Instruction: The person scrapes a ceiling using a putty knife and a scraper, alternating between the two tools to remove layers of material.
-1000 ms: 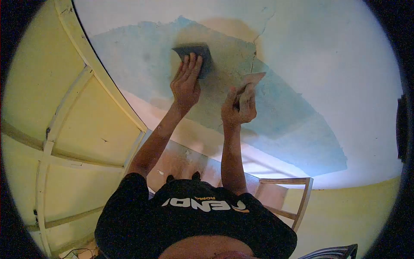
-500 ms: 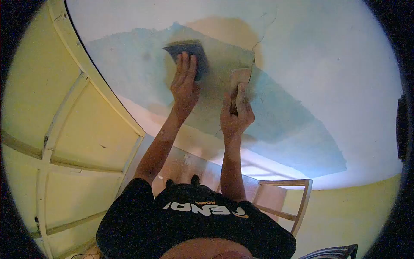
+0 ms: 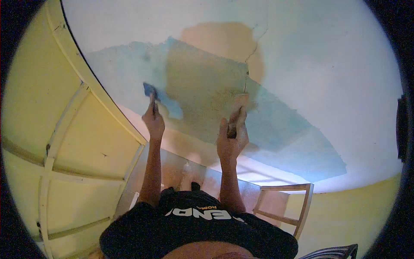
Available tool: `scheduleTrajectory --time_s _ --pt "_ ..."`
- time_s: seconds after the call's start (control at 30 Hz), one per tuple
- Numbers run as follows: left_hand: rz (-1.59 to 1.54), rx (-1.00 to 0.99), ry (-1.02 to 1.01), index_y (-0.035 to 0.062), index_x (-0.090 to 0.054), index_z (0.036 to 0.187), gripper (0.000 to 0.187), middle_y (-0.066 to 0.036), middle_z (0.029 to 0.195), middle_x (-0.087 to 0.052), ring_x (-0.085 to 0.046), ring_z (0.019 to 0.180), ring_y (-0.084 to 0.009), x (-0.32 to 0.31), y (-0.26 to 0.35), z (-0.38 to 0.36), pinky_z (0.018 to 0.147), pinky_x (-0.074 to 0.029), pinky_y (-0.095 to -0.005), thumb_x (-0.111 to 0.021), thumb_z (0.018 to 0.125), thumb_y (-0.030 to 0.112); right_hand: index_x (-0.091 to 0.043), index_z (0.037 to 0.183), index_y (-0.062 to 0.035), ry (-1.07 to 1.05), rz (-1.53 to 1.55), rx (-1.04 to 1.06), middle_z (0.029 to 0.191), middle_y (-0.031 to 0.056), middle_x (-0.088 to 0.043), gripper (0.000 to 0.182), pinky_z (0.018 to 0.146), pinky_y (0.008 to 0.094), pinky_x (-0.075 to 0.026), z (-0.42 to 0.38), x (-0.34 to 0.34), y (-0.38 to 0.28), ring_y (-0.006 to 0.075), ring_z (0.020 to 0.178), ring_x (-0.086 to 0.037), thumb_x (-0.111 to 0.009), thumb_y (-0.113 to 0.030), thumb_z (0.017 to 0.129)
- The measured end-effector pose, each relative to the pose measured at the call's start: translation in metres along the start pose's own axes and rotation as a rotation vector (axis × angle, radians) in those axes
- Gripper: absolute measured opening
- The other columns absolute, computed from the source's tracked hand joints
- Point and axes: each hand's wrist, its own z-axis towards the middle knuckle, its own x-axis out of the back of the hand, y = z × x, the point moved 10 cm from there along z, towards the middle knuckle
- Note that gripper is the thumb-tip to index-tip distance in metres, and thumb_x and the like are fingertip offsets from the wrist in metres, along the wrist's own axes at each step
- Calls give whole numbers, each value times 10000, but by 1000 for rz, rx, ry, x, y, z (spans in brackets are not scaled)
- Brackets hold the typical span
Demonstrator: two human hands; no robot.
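Note:
My left hand is closed on a dark, flat plate, held tilted in front of the blue-green patch on the wall. To its right, my right hand grips a putty knife by its dark handle, with the blade pointing up at the wall. The blade lies over the lower end of a thin crack and looks to be against the surface. Around the blade, the patch looks rough and brownish.
Yellow framed panels stand to the left. A wooden frame stands at the lower right, before a yellow wall. Below my arms is a brownish floor. A dark curved object sits at the bottom right edge.
My left hand has drawn the plate down and left, off its flat position against the wall, and tilted it. My right hand has slid the putty knife lower along the wall.

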Motion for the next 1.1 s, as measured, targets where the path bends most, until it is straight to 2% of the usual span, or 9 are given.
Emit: scheduleTrajectory --time_s 0.03,0.13,0.27,0.37,0.43,0.67,0.77,0.97,1.1 --pt "36 123 -38 -9 -603 1363 367 -278 814 -647 -677 651 -216 5 -19 -12 532 -465 -387 -545 1005 51 -501 1466 -24 -8 5 -11 1282 251 -650 610 844 384 -558 -4 -1 -2 338 1013 -701 -726 -120 907" --pt "-77 11 -15 -22 -620 1333 350 -218 622 -479 -464 469 -217 11 -47 -42 470 -375 -401 -566 994 44 -456 1500 -20 40 -40 121 1273 258 -639 634 867 398 -550 -13 -1 -16 367 1023 -682 -696 -126 923" --pt "-96 -86 -333 13 -667 1256 304 -234 660 -499 -477 508 -309 9 -37 -58 504 -385 -411 -591 961 24 -446 1507 -18 134 -218 379 1103 250 -650 625 805 436 -539 1 4 -67 407 914 -651 -664 -114 929" --pt "-142 -49 -530 2 -676 1209 260 -218 663 -511 -465 521 -269 10 -54 -66 519 -398 -389 -598 963 33 -416 1524 -24 137 -332 354 904 225 -590 625 709 479 -508 19 6 -95 437 823 -612 -625 -119 943" --pt "-165 -55 -610 -22 -676 1183 236 -203 655 -499 -448 527 -219 17 -72 -67 524 -398 -371 -603 970 48 -374 1545 -31 150 -436 324 907 227 -594 642 715 489 -512 26 0 -100 442 827 -612 -608 -123 955" --pt "-223 146 -609 -23 -667 1239 273 -129 644 -456 -407 575 -121 56 -114 -49 513 -351 -331 -581 999 73 -328 1560 -28 -34 -564 48 986 295 -625 616 745 518 -523 17 -39 -78 485 865 -635 -555 -114 993" --pt "-210 116 -648 -28 -660 1260 289 -119 657 -462 -397 594 -108 62 -125 -43 520 -356 -324 -587 1000 76 -345 1551 -25 116 -521 298 1035 320 -641 590 740 508 -530 16 -36 -97 471 879 -658 -540 -106 1000" --pt "-119 168 -695 -48 -663 1245 285 -148 675 -542 -436 601 -114 69 -149 -41 534 -380 -329 -587 997 70 -386 1529 -23 119 -518 46 808 274 -658 594 628 471 -529 34 -40 -115 435 693 -665 -582 -131 978" --pt "-195 180 -647 -55 -656 1247 290 -177 687 -571 -478 592 -151 67 -165 -48 550 -412 -353 -590 999 80 -388 1530 -28 152 -424 138 730 265 -635 631 588 455 -512 30 -45 -114 430 639 -655 -620 -100 948"
